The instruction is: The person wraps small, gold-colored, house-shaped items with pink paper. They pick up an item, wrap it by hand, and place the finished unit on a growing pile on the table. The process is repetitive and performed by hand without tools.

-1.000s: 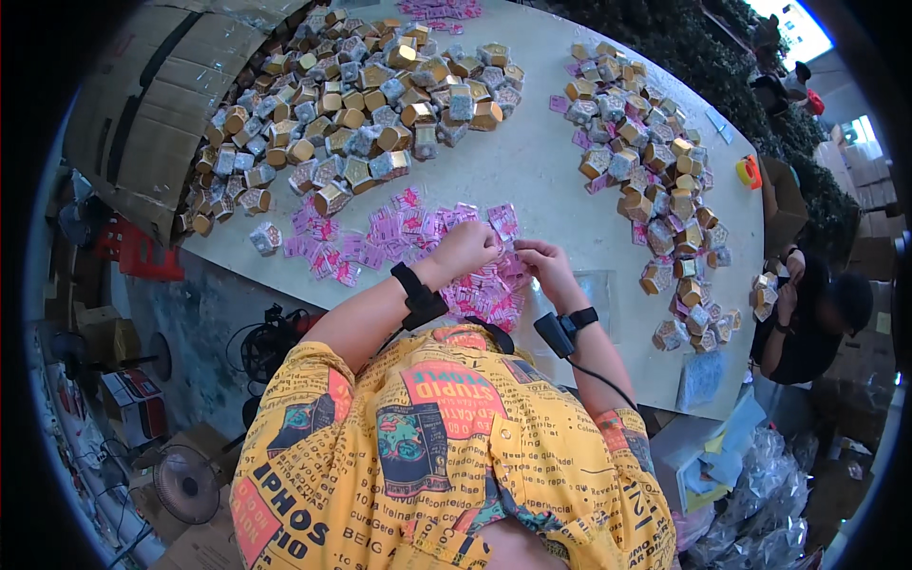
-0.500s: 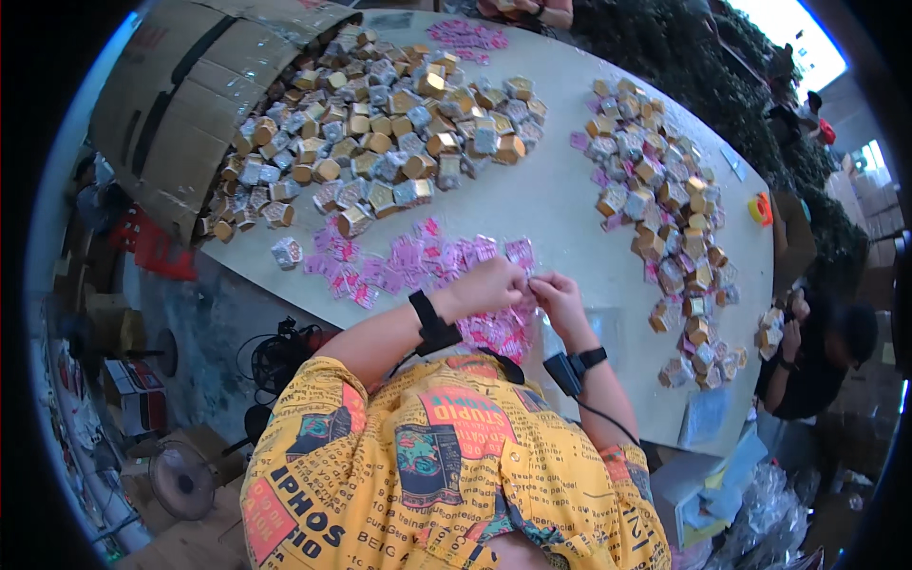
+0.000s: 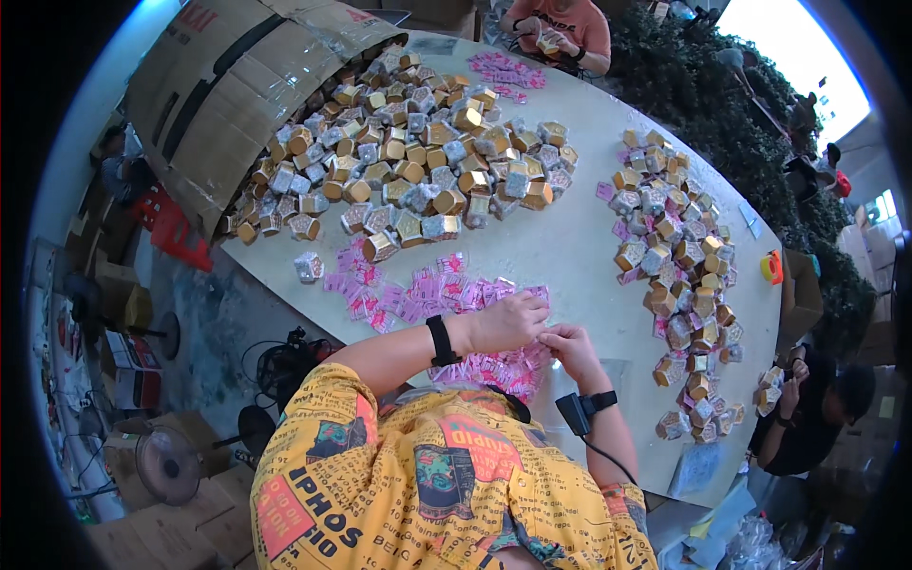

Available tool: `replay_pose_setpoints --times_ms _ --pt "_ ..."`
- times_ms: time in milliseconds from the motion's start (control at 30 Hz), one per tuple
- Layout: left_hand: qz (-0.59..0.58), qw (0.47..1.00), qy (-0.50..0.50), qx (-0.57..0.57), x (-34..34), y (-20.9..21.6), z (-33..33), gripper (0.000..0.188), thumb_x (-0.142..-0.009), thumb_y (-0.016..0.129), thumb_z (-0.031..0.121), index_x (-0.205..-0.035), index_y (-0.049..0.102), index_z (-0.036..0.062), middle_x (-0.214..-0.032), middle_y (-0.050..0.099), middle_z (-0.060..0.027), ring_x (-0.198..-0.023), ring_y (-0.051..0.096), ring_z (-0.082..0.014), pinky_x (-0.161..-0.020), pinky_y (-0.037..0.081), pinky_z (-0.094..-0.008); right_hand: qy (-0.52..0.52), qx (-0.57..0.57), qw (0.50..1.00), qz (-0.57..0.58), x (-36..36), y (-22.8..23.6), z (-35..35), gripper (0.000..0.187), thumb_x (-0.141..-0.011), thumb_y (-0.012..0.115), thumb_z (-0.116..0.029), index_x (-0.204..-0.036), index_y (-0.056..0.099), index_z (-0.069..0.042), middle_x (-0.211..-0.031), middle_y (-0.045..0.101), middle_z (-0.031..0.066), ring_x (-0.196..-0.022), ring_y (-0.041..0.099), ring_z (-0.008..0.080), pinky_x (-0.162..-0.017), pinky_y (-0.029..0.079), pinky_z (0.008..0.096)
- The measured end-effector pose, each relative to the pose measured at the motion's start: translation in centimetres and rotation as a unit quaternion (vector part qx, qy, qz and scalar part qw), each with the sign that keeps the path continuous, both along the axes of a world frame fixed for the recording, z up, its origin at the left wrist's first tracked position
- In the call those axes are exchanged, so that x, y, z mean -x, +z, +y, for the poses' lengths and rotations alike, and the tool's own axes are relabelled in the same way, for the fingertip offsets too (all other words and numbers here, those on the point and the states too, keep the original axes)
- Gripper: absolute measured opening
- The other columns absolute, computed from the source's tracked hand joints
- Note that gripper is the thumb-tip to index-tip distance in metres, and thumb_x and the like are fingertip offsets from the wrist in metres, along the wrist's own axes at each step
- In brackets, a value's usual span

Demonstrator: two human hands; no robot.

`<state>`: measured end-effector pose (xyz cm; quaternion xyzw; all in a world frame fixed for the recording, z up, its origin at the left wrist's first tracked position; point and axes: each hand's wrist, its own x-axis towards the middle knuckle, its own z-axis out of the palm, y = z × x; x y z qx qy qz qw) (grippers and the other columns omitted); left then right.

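My left hand (image 3: pixel 513 320) is closed, fingers curled, above the pile of small pink printed cards (image 3: pixel 432 293). Close beside it, my right hand (image 3: pixel 573 351) is pinched, its thumb and fingertips almost meeting my left fingers. Whatever lies between the fingertips is too small to make out. Pink cards spread beneath and to the left of both hands, some hidden by my left forearm. Beyond them lies a big heap of gold, many-sided boxes (image 3: pixel 408 171), many in clear wrap. One wrapped box (image 3: pixel 309 267) sits apart, left of the cards.
A large cardboard carton (image 3: pixel 228 85) lies on its side at the far left of the table. Wrapped boxes mixed with pink cards (image 3: pixel 674 237) form a row at right, near an orange tape roll (image 3: pixel 771 267). Co-workers handle boxes at the far edge and right side.
The view has shifted, so the table sits lower and further right in the picture. My hands stay close together over the cards, the left now turned more back-up.
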<state>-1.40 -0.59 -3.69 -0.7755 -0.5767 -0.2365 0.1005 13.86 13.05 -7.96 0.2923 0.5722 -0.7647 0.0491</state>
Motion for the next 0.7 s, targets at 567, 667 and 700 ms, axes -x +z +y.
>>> replay_pose_setpoints --times_ms 567,667,700 --pt "-0.338 0.918 0.091 0.188 4.0 -3.6 4.9 0.012 -0.066 0.058 0.012 -0.068 0.065 0.0025 -0.066 0.061 -0.0179 -0.065 0.060 -0.0323 -0.062 0.049 -0.0397 0.051 -0.459 0.881 0.104 3.8 1.9 1.8 0.010 -0.078 0.060 0.001 -0.087 0.064 0.002 -0.076 0.060 0.0111 -0.064 0.062 0.0216 -0.057 0.049 0.0294" --pt "-0.485 0.820 0.106 0.286 5.2 -4.9 5.7 0.015 -0.068 0.061 0.015 -0.072 0.068 0.0026 -0.066 0.063 -0.0139 -0.060 0.061 -0.0242 -0.059 0.048 -0.0341 0.063 -0.544 0.821 0.161 4.3 1.1 2.2 0.009 -0.077 0.062 -0.005 -0.085 0.061 -0.002 -0.076 0.058 0.0125 -0.066 0.059 0.0302 -0.057 0.048 0.0356" --pt "-0.544 0.765 0.107 0.327 5.7 -5.5 6.0 0.015 -0.069 0.062 0.016 -0.073 0.068 0.0027 -0.066 0.064 -0.0107 -0.060 0.061 -0.0200 -0.058 0.048 -0.0317 0.092 -0.574 0.797 0.162 4.4 0.8 2.5 0.009 -0.077 0.062 -0.006 -0.085 0.060 -0.003 -0.077 0.058 0.0120 -0.066 0.059 0.0298 -0.058 0.048 0.0359"
